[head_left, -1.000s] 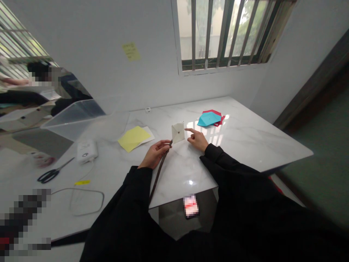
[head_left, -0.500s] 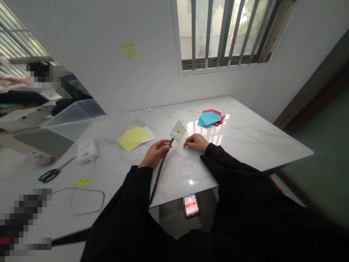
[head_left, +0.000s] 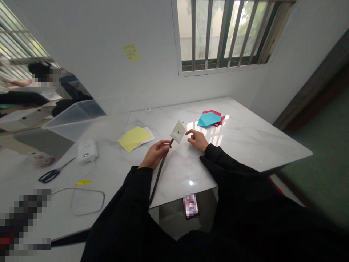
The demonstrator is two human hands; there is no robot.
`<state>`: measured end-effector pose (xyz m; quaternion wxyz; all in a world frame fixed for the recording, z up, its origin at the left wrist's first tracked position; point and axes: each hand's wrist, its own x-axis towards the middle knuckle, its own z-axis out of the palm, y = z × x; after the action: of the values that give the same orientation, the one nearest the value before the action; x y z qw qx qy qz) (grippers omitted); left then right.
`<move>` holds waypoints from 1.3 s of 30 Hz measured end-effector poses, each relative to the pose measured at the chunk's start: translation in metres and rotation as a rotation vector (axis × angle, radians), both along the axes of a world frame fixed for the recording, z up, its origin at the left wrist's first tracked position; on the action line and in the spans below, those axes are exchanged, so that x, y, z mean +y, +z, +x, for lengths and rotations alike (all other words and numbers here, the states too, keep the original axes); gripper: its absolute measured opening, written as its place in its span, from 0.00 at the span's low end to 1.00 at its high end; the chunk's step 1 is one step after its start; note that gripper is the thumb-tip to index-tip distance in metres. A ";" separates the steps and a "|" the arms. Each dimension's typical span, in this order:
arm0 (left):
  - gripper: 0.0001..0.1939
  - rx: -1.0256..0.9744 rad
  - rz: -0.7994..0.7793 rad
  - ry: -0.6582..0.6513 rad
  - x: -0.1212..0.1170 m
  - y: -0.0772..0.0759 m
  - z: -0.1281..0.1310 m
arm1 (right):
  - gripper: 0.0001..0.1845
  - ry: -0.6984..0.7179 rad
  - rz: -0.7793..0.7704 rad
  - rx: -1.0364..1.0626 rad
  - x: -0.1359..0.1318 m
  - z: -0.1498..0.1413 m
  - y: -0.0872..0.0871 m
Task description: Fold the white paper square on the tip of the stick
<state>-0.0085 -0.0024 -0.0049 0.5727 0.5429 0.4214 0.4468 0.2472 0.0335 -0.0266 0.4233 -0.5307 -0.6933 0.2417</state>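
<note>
My left hand [head_left: 156,152] is closed around the upper part of a thin dark brown stick [head_left: 159,171], whose lower end reaches the table's front edge. At its top sits a white paper pinwheel [head_left: 176,135], diamond-shaped, with a dark dot at its centre. My right hand [head_left: 198,140] is just right of the pinwheel, index finger stretched towards the paper's right corner and the other fingers curled. Nothing shows in this hand. Whether the fingertip touches the paper I cannot tell.
Yellow paper [head_left: 133,139] lies over a white sheet on the left. Blue paper [head_left: 209,119] rests on red pieces [head_left: 213,111] at the back right. Black-handled scissors [head_left: 50,175], a white power strip [head_left: 87,151] and a cable [head_left: 103,198] are further left. A person [head_left: 67,85] is beyond.
My right index finger has straightened out and moved up to the pinwheel's right corner; before, the fingers were bunched and pointed down. My left hand and the stick have stayed put.
</note>
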 end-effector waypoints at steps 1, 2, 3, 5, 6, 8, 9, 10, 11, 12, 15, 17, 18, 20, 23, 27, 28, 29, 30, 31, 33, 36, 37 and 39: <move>0.26 -0.007 -0.005 -0.004 0.000 0.000 0.000 | 0.24 -0.017 -0.001 0.023 0.000 0.000 0.000; 0.26 -0.013 -0.007 -0.007 0.000 0.000 0.000 | 0.29 -0.031 -0.004 0.045 0.000 0.000 0.000; 0.26 -0.014 -0.009 -0.009 0.000 0.001 0.001 | 0.34 -0.042 -0.007 0.063 0.000 0.001 0.000; 0.26 -0.011 -0.008 -0.007 -0.001 0.002 0.002 | 0.40 -0.054 -0.009 0.073 0.000 0.001 0.001; 0.26 -0.006 -0.007 -0.003 -0.002 0.003 0.002 | 0.38 -0.050 -0.017 0.054 0.000 0.001 0.002; 0.26 0.004 -0.002 0.008 -0.003 0.004 0.003 | 0.26 0.005 -0.052 -0.035 0.000 0.001 0.003; 0.26 0.007 0.001 0.013 -0.003 0.004 0.003 | 0.19 0.052 -0.069 -0.093 0.000 0.001 0.004; 0.26 0.009 0.003 0.016 -0.003 0.004 0.004 | 0.15 0.103 -0.078 -0.145 -0.001 0.001 0.004; 0.26 0.011 0.004 0.019 -0.003 0.004 0.003 | 0.13 0.144 -0.078 -0.182 -0.001 0.001 0.003; 0.26 0.012 0.005 0.020 -0.004 0.004 0.003 | 0.13 0.169 -0.068 -0.201 -0.001 0.001 0.003; 0.26 0.014 -0.001 0.020 -0.004 0.005 0.003 | 0.14 0.164 -0.046 -0.193 -0.001 0.001 0.002; 0.26 0.010 -0.006 0.022 -0.003 0.005 0.003 | 0.14 0.153 -0.044 -0.181 0.000 0.001 0.001; 0.26 0.005 -0.010 0.021 -0.003 0.005 0.003 | 0.14 0.150 -0.043 -0.179 0.000 0.001 0.001; 0.26 -0.004 -0.017 0.021 -0.003 0.005 0.003 | 0.14 0.144 -0.040 -0.172 0.000 0.001 0.001; 0.27 -0.008 -0.019 0.025 -0.002 0.004 0.003 | 0.14 0.122 -0.031 -0.144 0.000 0.000 0.002; 0.27 -0.016 -0.020 0.033 -0.001 0.003 0.002 | 0.14 0.064 -0.025 -0.108 -0.001 0.000 0.003; 0.27 -0.020 -0.021 0.033 -0.001 0.002 0.002 | 0.14 0.052 -0.027 -0.102 -0.001 0.000 0.003; 0.27 -0.025 -0.022 0.032 0.000 0.002 0.001 | 0.14 0.043 -0.028 -0.098 -0.001 0.000 0.004; 0.27 -0.028 -0.023 0.030 0.000 0.002 0.001 | 0.14 0.039 -0.028 -0.095 -0.001 0.000 0.004; 0.27 -0.031 -0.024 0.028 0.000 0.001 0.000 | 0.14 0.037 -0.027 -0.092 -0.001 0.000 0.004; 0.27 -0.036 -0.029 0.023 0.001 0.001 0.000 | 0.14 0.038 -0.022 -0.086 -0.001 0.000 0.005; 0.26 -0.047 -0.042 0.018 0.001 0.001 0.000 | 0.14 0.043 -0.021 -0.080 -0.002 -0.001 0.005; 0.26 -0.050 -0.047 0.016 0.000 0.001 0.000 | 0.13 0.043 -0.022 -0.078 -0.002 -0.001 0.005; 0.26 -0.052 -0.054 0.015 0.000 0.002 0.000 | 0.12 0.038 -0.017 -0.068 -0.002 -0.001 0.005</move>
<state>-0.0085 -0.0024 -0.0024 0.5945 0.5120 0.4225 0.4537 0.2463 0.0316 -0.0216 0.3904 -0.5289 -0.7152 0.2373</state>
